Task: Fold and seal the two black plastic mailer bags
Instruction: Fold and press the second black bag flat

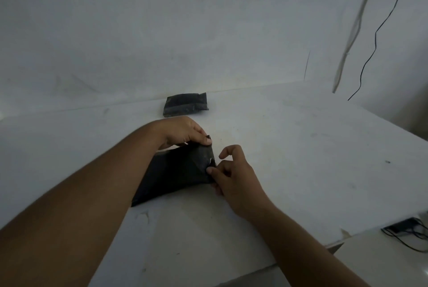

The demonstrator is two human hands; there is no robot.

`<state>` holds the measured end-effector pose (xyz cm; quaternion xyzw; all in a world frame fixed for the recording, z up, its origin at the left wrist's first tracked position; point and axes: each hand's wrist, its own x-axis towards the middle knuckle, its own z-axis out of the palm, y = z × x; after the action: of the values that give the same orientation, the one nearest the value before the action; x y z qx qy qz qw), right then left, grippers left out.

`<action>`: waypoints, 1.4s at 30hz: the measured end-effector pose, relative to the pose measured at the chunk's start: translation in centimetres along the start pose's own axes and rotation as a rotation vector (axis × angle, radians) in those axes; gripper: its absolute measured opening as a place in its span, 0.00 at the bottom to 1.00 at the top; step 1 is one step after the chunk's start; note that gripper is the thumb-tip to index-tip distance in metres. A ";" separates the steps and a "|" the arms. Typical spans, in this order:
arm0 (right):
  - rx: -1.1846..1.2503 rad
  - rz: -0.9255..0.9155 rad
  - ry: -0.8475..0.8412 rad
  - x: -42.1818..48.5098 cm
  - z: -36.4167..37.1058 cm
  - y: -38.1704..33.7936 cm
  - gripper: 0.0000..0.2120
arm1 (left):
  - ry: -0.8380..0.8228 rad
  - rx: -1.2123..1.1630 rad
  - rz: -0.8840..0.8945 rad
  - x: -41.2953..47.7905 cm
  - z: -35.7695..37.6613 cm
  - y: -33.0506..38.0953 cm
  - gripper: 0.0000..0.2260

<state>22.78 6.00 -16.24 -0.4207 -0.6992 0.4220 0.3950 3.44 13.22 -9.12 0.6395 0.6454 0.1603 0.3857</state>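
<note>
A person's two bare forearms reach across a white worktop (pixel 289 147), both hands working the right end of a black mailer bag (pixel 176 171) that lies flat near the middle, angled toward the near edge. The right hand (pixel 231 171) pinches the bag's right edge between thumb and curled fingers, index finger lifted clear. Just beyond, the left hand (pixel 185 131) grips the bag's far right corner, thumb pressed on top. A second black mailer bag (pixel 185 103), a compact packet, sits apart at the worktop's far edge, against the white wall (pixel 162 20). Loose cables (pixel 370 50) hang past the far right corner.
</note>
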 end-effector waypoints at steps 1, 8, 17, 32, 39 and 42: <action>0.013 0.015 0.008 0.1 0.0 0.1 0.12 | 0.023 -0.020 -0.008 0.4 -0.1 -0.1 0.09; 0.267 0.149 0.052 0.9 -0.3 0.5 0.13 | 0.100 -0.160 -0.030 0.8 0.9 -0.8 0.16; 0.360 0.256 0.061 1.0 -0.8 -0.1 0.12 | 0.226 -0.151 -0.033 0.8 1.8 -1.1 0.11; 0.359 0.442 0.065 2.1 -2.1 -1.6 0.13 | 0.575 0.900 0.529 -8.7 5.4 -6.9 0.27; -0.588 -0.220 0.227 1.8 -3.1 -1.7 0.06 | 0.558 1.109 0.534 -8.5 4.4 -6.4 0.25; -0.919 -0.570 0.003 1.5 -3.0 -1.9 0.20 | 0.536 1.068 0.502 -8.4 4.2 -6.4 0.26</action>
<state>24.55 7.61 -13.19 -0.3446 -0.8975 -0.0517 0.2702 0.92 3.17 -13.86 0.8125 0.5413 0.0566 -0.2090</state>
